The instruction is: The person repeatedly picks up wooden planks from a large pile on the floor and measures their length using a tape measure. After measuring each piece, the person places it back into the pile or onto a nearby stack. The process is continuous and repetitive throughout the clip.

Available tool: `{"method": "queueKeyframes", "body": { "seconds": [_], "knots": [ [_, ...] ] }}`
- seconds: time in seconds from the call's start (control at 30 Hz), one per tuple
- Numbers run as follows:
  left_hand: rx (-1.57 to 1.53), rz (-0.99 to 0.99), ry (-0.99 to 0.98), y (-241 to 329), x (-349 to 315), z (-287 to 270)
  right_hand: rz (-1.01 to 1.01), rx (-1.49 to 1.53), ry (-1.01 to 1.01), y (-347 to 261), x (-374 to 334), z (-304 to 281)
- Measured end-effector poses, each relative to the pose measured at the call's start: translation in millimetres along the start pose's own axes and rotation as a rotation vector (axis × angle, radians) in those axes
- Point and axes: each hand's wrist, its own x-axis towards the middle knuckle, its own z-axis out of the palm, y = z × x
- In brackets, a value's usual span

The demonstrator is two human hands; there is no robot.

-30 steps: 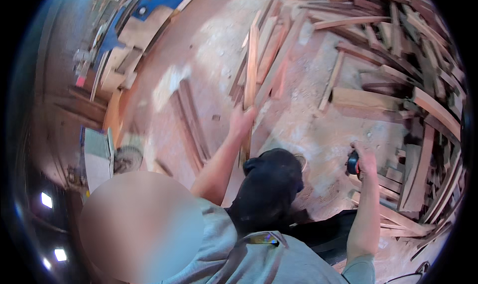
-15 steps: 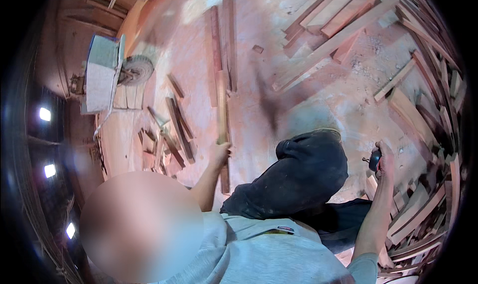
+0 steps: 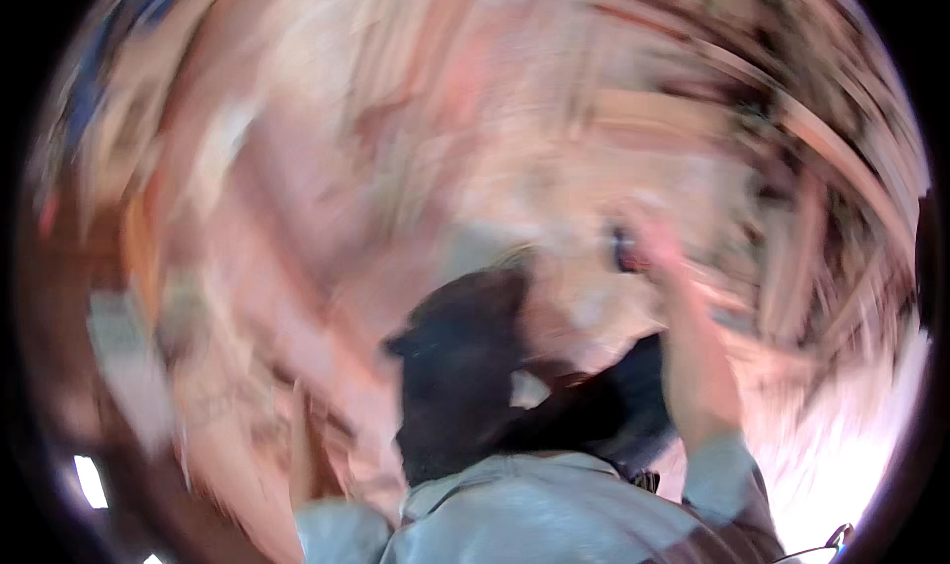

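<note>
My right hand reaches out over the floor, closed around a small black thing with a red patch. Its exact kind is lost in the blur. At the lower left my left forearm points away from me, and the hand at its end is smeared by motion. Whether that hand holds anything cannot be made out. My dark-trousered leg is bent between the two arms.
Streaked shapes of timber pile up along the right side. Long wooden pieces lie on the pinkish, dusty floor ahead. A pale box-like body stands at the left. Bright light comes in at the lower right.
The whole view has swung and blurred. My left hand, earlier closed on a long wooden strip, now shows lower and farther left. The right hand still carries the small black thing, nearer the picture's middle.
</note>
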Motion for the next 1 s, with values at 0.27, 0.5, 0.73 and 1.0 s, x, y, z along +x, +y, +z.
{"method": "queueKeyframes", "body": {
  "seconds": [0.27,0.5,0.73,1.0],
  "knots": [
    [-0.284,1.313,-0.347,543.3,-74.7,-90.1,-0.623,0.305,0.268,32.2,-35.9,-38.5],
    [0.104,2.073,-0.11,743.4,-355.8,-140.9,-0.639,0.532,0.554,88.3,-125.1,-55.7],
    [0.289,2.236,-0.539,688.9,-548.3,6.0,-0.694,0.551,0.74,117.6,-206.2,-51.4],
    [0.356,2.167,-0.297,594.8,-574.9,121.9,-0.703,0.641,0.724,145.3,-247.0,-20.7]
  ]
}}
